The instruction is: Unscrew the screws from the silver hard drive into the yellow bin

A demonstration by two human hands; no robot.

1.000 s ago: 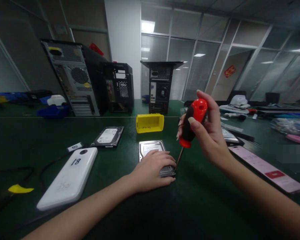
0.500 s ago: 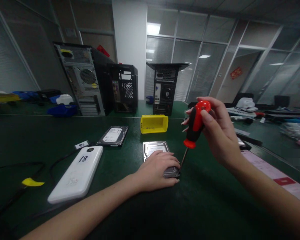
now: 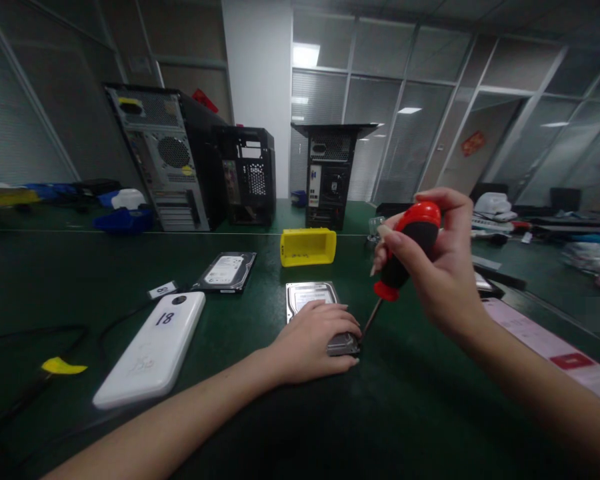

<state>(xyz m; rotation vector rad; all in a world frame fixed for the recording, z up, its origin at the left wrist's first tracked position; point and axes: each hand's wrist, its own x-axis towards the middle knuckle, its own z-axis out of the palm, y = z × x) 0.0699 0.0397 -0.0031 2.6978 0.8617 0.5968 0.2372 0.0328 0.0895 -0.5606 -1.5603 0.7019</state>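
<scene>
A silver hard drive [image 3: 300, 292] lies on the dark green table in front of me. My left hand [image 3: 317, 340] is laid over its near part, fingers curled around its right edge and hiding much of it. In my right hand [image 3: 437, 267] is a red and black screwdriver [image 3: 411, 250], tilted with its handle up and to the right. Its shaft slopes down to the drive's near right corner, by my left fingertips. Exactly what the tip touches is too small to make out.
A second hard drive [image 3: 226, 271] lies left of centre. Behind stands a yellow bin [image 3: 308, 247]. A white power bank [image 3: 153, 350] marked 18 is at left with cables, a pink-screened phone [image 3: 555, 347] at right. Computer cases [image 3: 330, 180] line the back.
My right hand has turned the screwdriver handle and tipped it further to the right, its fingers shifting on the grip. My left hand and the hard drive stay in place.
</scene>
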